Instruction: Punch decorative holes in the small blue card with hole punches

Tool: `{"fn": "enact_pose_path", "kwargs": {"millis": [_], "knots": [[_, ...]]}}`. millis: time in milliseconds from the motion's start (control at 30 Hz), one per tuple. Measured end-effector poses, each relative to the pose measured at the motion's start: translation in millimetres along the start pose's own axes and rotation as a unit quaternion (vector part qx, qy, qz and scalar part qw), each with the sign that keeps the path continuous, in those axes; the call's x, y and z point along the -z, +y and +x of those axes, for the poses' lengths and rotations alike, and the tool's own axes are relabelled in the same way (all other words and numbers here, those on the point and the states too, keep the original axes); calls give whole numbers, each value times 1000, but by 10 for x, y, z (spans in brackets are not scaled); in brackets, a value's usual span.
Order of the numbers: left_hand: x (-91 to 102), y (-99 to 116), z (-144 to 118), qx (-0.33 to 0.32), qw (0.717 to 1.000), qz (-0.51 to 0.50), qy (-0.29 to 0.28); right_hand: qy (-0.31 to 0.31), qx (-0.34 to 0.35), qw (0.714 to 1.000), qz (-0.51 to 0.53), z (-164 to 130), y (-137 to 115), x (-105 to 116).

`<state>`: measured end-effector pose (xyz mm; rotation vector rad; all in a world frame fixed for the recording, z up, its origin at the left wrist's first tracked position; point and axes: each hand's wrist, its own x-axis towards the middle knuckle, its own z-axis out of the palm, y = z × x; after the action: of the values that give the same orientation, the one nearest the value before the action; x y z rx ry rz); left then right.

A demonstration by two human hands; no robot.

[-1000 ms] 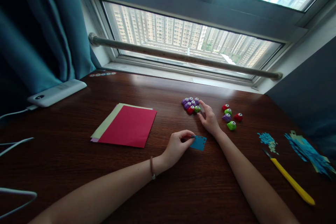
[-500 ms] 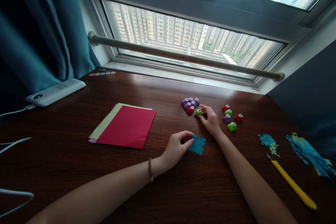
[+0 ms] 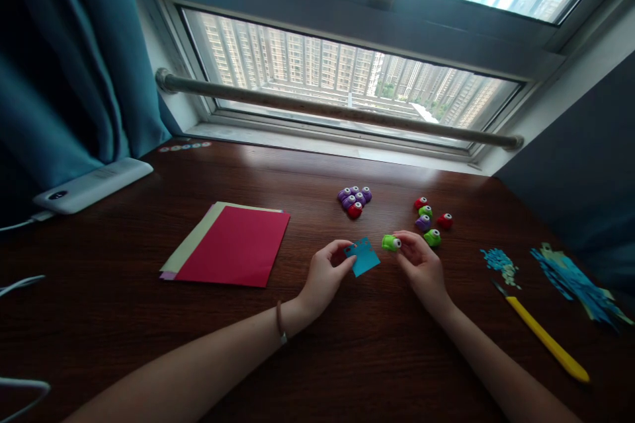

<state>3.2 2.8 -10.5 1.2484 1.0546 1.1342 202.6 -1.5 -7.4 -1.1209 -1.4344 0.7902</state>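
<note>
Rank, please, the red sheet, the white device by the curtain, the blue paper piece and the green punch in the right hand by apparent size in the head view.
Largest to smallest:
1. Red sheet
2. White device
3. Blue paper piece
4. Green punch

Head-worn view, forward and down, across desk (image 3: 347, 363), toward window (image 3: 317, 59)

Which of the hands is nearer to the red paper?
Left. The left hand is to the right of the red paper, apart from it; the right hand is farther right, beyond the blue card.
</note>
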Motion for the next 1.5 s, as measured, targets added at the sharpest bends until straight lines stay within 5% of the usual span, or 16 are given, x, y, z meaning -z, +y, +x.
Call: {"fn": "enact_pose_path", "kwargs": {"millis": [167,500,1500], "knots": [[4,12,-6,5,1000,1,-17,-17,-38,996,-81,-256,-24,92],[-4,-3,-25,0,997,45,-60,-54,-50,997,-34,-244,-27,70],[-1,-31,-59,-21,991,115,-63,-124,68,980,-142,-237,-96,69]]}}
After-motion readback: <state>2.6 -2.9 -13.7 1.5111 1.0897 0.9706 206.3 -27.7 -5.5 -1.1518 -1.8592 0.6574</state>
